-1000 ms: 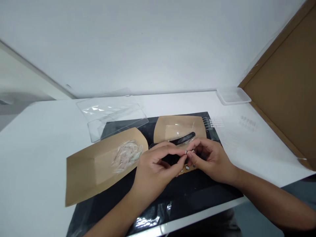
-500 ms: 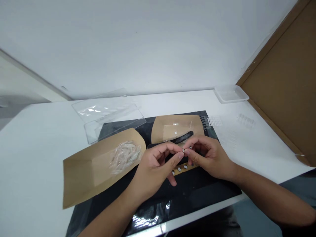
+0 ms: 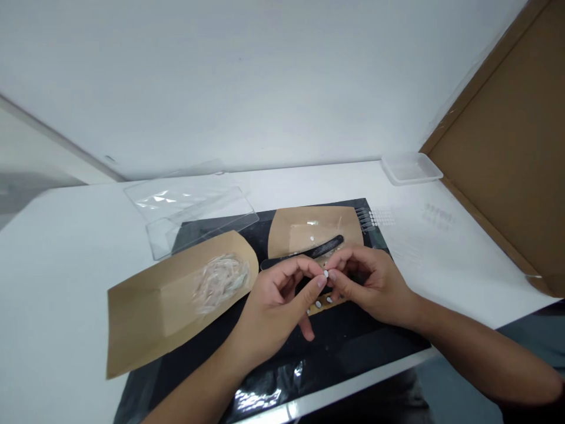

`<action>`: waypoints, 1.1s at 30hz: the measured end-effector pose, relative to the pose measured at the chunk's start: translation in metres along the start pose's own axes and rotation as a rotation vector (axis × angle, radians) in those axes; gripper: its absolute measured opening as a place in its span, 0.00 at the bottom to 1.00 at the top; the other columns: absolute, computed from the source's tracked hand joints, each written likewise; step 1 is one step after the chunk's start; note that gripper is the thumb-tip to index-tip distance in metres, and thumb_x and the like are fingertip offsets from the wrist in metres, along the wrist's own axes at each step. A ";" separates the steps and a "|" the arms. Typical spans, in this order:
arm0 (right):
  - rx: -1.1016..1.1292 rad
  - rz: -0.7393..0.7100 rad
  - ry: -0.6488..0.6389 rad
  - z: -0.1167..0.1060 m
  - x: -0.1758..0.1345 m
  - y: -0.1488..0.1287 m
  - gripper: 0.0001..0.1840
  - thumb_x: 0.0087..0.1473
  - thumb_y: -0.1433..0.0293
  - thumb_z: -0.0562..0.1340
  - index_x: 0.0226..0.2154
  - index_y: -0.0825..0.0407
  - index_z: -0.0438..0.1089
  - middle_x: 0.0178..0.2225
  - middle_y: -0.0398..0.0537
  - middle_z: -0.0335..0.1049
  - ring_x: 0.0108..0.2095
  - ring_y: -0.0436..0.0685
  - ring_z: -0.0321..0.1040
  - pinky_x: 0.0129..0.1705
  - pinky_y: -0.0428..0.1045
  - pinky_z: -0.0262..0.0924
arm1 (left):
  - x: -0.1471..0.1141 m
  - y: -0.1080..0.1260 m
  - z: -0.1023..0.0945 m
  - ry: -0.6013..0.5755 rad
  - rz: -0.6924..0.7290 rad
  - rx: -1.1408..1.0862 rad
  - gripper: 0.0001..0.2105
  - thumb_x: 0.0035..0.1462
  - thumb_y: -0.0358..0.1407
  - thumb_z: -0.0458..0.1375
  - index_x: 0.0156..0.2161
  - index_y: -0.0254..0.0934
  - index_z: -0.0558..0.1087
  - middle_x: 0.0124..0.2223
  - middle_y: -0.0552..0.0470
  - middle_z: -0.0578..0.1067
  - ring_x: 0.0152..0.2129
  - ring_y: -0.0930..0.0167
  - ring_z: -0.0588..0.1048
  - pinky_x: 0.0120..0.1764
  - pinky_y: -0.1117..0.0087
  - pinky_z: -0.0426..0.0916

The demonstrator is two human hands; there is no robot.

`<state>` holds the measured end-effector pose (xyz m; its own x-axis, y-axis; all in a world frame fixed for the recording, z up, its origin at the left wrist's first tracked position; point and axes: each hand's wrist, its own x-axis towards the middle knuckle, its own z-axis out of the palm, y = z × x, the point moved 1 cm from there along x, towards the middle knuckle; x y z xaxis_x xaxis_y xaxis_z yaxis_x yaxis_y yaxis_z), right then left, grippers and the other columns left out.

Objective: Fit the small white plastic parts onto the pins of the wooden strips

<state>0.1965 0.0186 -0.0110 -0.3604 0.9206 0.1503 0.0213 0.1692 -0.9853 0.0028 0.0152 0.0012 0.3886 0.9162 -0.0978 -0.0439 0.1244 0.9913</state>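
Observation:
A small white oval piece (image 3: 326, 274) is between the fingertips of both hands, above the black mat (image 3: 353, 335). My left hand (image 3: 282, 300) is closed in a pinch at its left side. On the right side, my right hand (image 3: 371, 282) pinches it with thumb and forefinger. Just below the fingers lies a yellowish strip (image 3: 324, 303) bearing several white ovals, partly hidden by the hands. A curved black nail file (image 3: 326, 246) rests behind the hands, across the edge of a brown paper tray (image 3: 282, 221) with a few small white bits in it.
At the left stands a larger brown paper tray (image 3: 136, 312) holding a heap of thin clear pieces (image 3: 223, 280). Clear plastic sheets (image 3: 198, 212) lie behind it. A clear plastic tub (image 3: 412, 168) is at the back right, beside a cardboard panel (image 3: 507, 147). Small clear strips (image 3: 371, 218) lie by the mat's corner.
The small piece between my fingertips now shows its white oval face; before, it looked dark and shiny in part. Both hands stay in nearly the same place, and the view has shifted slightly.

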 end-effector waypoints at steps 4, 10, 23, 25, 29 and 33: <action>-0.080 -0.085 -0.006 -0.002 0.001 -0.001 0.05 0.66 0.66 0.66 0.43 0.49 0.75 0.35 0.43 0.76 0.30 0.49 0.77 0.33 0.45 0.73 | -0.001 -0.001 0.000 0.038 0.023 -0.005 0.11 0.62 0.42 0.67 0.39 0.36 0.78 0.29 0.55 0.76 0.14 0.77 0.73 0.12 0.80 0.71; -0.097 -0.078 0.008 -0.003 0.001 0.003 0.07 0.65 0.64 0.67 0.44 0.48 0.76 0.41 0.45 0.75 0.33 0.50 0.78 0.33 0.46 0.75 | -0.001 -0.002 -0.002 0.065 0.037 0.003 0.08 0.61 0.39 0.67 0.39 0.35 0.80 0.33 0.53 0.79 0.13 0.79 0.73 0.12 0.81 0.71; -0.283 -0.139 0.046 -0.003 0.002 -0.010 0.02 0.59 0.71 0.68 0.37 0.50 0.75 0.33 0.41 0.75 0.30 0.48 0.73 0.31 0.43 0.67 | 0.001 0.000 0.000 0.099 0.045 0.064 0.08 0.60 0.38 0.68 0.38 0.35 0.82 0.37 0.49 0.80 0.17 0.76 0.77 0.13 0.80 0.72; -0.347 -0.180 0.079 -0.002 0.002 -0.010 0.03 0.57 0.73 0.68 0.36 0.50 0.74 0.32 0.40 0.75 0.30 0.48 0.72 0.33 0.44 0.67 | 0.000 -0.001 0.000 0.105 0.053 0.076 0.07 0.59 0.38 0.68 0.38 0.35 0.82 0.38 0.49 0.80 0.17 0.76 0.77 0.13 0.80 0.72; -0.417 -0.242 0.117 0.001 0.003 -0.010 0.05 0.56 0.75 0.67 0.34 0.50 0.72 0.30 0.39 0.73 0.30 0.48 0.70 0.34 0.45 0.65 | -0.001 -0.004 -0.001 0.118 0.071 0.093 0.07 0.59 0.37 0.68 0.39 0.35 0.82 0.38 0.49 0.80 0.16 0.76 0.77 0.13 0.80 0.73; -0.462 -0.268 0.100 0.002 0.003 -0.010 0.06 0.56 0.76 0.64 0.33 0.50 0.69 0.31 0.39 0.69 0.31 0.48 0.67 0.34 0.45 0.63 | -0.001 -0.006 0.000 0.127 0.088 0.095 0.06 0.59 0.36 0.68 0.40 0.35 0.83 0.39 0.49 0.80 0.16 0.76 0.77 0.13 0.77 0.74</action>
<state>0.1938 0.0193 -0.0004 -0.3196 0.8491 0.4205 0.3565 0.5189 -0.7769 0.0025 0.0136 -0.0050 0.2675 0.9635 -0.0148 0.0173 0.0105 0.9998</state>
